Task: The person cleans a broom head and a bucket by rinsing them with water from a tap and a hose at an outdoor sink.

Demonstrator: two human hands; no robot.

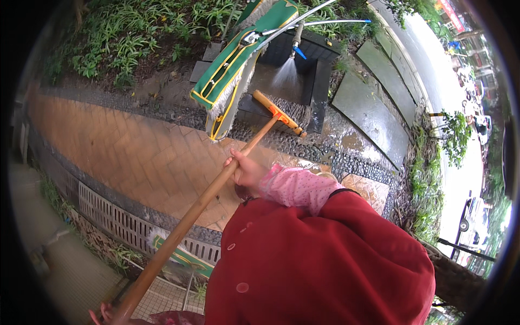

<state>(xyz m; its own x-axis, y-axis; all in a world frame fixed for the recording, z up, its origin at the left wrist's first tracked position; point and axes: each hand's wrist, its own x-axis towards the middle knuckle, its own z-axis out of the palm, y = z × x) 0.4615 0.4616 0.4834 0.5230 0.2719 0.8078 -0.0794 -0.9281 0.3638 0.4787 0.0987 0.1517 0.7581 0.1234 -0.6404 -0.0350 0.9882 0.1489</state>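
My right hand (245, 170), in a pink dotted sleeve, grips the wooden handle of a string mop (270, 111) around its middle. The mop's wooden crossbar with an orange clamp lies over the near rim of a dark stone basin (319, 91), its wet grey strands on the basin side. At the bottom left edge, my left hand (105, 313) is around the handle's near end, partly cut off by the frame. Water sprays into the basin from a tap (293, 50) with a blue lever. Green flat mops (227, 71) with white fringes stand at the basin's left side.
Brick paving (154, 150) runs left of me, bordered by pebbles and a drain grate (109, 205). Another green flat mop (185, 258) is by the grate. Metal poles cross above the basin. Wet stone slabs (371, 118) and plants lie right, with a road and vehicles beyond.
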